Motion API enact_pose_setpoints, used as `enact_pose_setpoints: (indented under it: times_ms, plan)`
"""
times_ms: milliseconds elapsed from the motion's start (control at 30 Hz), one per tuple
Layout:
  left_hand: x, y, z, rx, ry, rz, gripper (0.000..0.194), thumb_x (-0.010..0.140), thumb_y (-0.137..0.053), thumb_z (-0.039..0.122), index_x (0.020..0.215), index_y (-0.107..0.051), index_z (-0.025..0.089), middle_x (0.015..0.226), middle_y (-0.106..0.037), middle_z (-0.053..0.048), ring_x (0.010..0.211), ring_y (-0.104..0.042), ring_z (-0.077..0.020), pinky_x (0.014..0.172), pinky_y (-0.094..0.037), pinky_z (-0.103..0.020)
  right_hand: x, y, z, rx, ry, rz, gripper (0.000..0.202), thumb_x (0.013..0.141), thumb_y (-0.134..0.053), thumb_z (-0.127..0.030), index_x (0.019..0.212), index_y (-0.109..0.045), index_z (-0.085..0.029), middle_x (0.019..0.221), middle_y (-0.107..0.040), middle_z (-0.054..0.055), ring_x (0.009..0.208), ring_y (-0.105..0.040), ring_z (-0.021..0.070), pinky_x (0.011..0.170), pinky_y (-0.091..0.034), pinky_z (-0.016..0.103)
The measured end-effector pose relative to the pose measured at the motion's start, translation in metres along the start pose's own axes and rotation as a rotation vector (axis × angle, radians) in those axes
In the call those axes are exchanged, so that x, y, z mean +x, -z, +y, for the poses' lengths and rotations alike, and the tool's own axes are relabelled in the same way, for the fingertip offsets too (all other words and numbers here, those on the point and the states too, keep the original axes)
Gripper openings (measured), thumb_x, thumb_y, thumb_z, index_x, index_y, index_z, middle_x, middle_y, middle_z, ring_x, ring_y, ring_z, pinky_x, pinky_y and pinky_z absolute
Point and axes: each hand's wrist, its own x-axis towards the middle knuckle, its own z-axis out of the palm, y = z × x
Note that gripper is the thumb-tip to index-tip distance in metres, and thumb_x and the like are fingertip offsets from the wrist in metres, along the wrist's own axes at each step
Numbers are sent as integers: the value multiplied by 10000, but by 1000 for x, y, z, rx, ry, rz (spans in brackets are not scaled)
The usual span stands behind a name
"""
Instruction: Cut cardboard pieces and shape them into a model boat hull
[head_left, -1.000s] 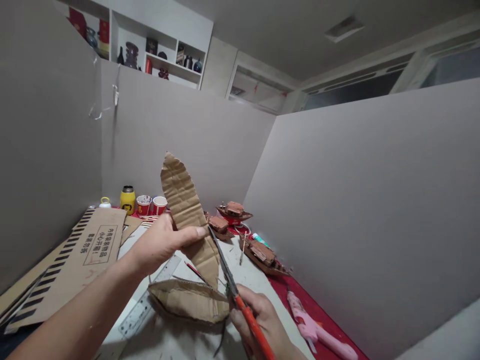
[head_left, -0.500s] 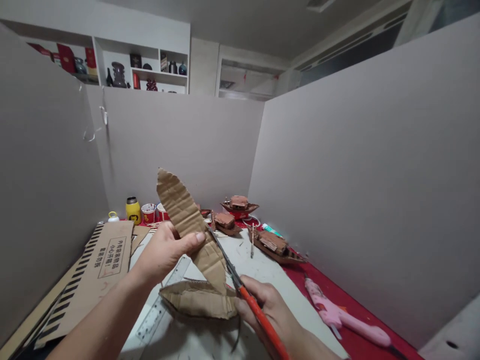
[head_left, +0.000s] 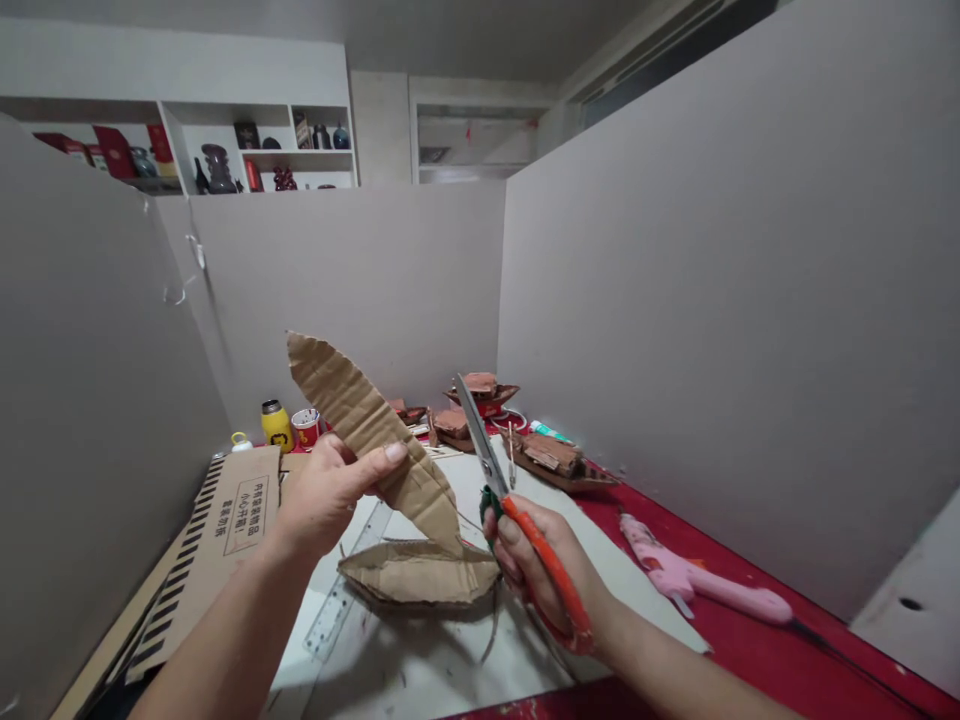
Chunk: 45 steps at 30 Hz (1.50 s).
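Note:
My left hand (head_left: 330, 490) pinches a long leaf-shaped piece of corrugated cardboard (head_left: 360, 415), thumb on the front face, and holds it slanted above the work surface. In my right hand (head_left: 540, 560) is a pair of scissors (head_left: 551, 575) with orange and dark green handles. Its blades look closed, point up and away, and stand apart from the cardboard piece, to its right. Below the piece's lower tip lies a small cardboard boat hull (head_left: 420, 578) on the white board (head_left: 517, 660). Part of a clear ruler (head_left: 337, 600) shows left of the hull.
Several brown model boats (head_left: 551, 455) stand at the back right. A pink glue gun (head_left: 705, 585) rests on the red cloth (head_left: 750, 640) at right. Printed cardboard (head_left: 202, 560) lies at left, with a yellow bottle (head_left: 276, 428) behind. Grey partitions (head_left: 720, 280) enclose the table.
The scissors have left the cardboard piece's right edge and swung upright to the right. My left hand still holds the piece. The whole view has shifted slightly.

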Motion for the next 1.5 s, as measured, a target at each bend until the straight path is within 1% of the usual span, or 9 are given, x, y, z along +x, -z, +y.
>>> enact_pose_setpoints:
  times_ms: [200, 300, 400, 567, 700, 933, 1100, 1333, 1500]
  plan:
    - [-1, 3, 9, -12, -105, 140, 222, 691, -813, 295, 766, -707, 114, 679, -709, -36, 556, -643, -137, 479, -537, -221, 1, 0, -10, -295, 164, -166, 496, 869, -407, -697, 793, -434, -207, 654, -399, -37, 569, -335, 126, 506, -310, 252]
    - [-1, 4, 11, 49, -210, 192, 209, 711, -796, 295, 693, -692, 116, 610, -673, -12, 496, -598, -113, 412, -498, -194, 0, 1, -13, -367, 198, -232, 438, 895, -400, -638, 809, -412, -208, 669, -406, -38, 590, -328, 132, 541, -309, 264]
    - [-1, 4, 12, 88, -284, 222, 200, 725, -786, 291, 676, -679, 129, 581, -652, 5, 477, -578, -104, 411, -495, -192, -1, 2, -13, -397, 196, -269, 352, 916, -417, -548, 822, -403, -210, 673, -403, -45, 585, -315, 128, 543, -298, 262]
    - [-1, 2, 10, 107, -317, 224, 174, 737, -778, 291, 719, -688, 143, 593, -654, 6, 487, -582, -106, 433, -511, -199, -1, 2, -7, -426, 167, -238, 263, 882, -510, -403, 754, -374, -219, 653, -385, -54, 574, -312, 118, 527, -280, 252]
    - [-2, 2, 8, 135, -320, 224, 161, 755, -765, 292, 740, -692, 150, 609, -663, 3, 484, -587, -111, 433, -525, -216, 0, 2, -4, -425, 143, -206, 236, 862, -520, -319, 726, -353, -224, 631, -361, -63, 563, -308, 112, 514, -268, 243]
    - [-1, 3, 7, 145, -315, 249, 177, 740, -775, 299, 734, -695, 142, 607, -659, -1, 473, -590, -114, 408, -527, -217, 1, 2, -21, -535, 129, -218, 254, 843, -513, -353, 704, -341, -229, 605, -391, -61, 548, -317, 115, 513, -279, 251]
    - [0, 4, 7, 161, -306, 255, 182, 740, -776, 303, 773, -719, 134, 640, -693, -24, 492, -621, -130, 436, -550, -230, 1, 4, -19, -561, 102, -212, 245, 822, -522, -354, 703, -344, -234, 588, -379, -68, 536, -304, 116, 507, -280, 255]
    - [-1, 3, 8, 155, -324, 231, 134, 757, -767, 284, 741, -726, 158, 616, -681, 5, 480, -604, -110, 417, -542, -205, 3, 5, -23, -627, 128, -178, 253, 810, -513, -377, 703, -328, -241, 585, -375, -69, 535, -309, 124, 521, -284, 259]
    - [-2, 1, 9, 137, -340, 226, 112, 746, -777, 271, 755, -733, 168, 657, -696, 5, 542, -629, -119, 426, -546, -191, 4, 4, -27, -654, 126, -174, 240, 811, -514, -363, 712, -332, -244, 576, -380, -71, 527, -303, 126, 523, -276, 256]
